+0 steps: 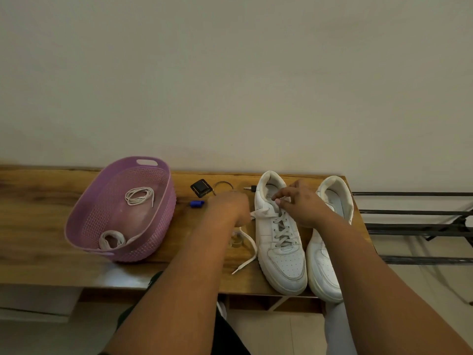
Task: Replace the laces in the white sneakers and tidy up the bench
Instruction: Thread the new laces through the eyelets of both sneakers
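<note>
Two white sneakers stand side by side on the wooden bench, toes toward me. The left sneaker is laced partway up. My left hand pinches a flat white lace just left of that shoe; the lace's free end trails down across the bench. My right hand pinches the lace at the upper eyelets by the tongue. The right sneaker is partly hidden behind my right forearm.
A purple plastic basket at the left holds a coiled thin lace and a rolled flat lace. Behind my hands lie a small black square item, a blue object, a striped cord and a small plug. Black metal bars stand at the right.
</note>
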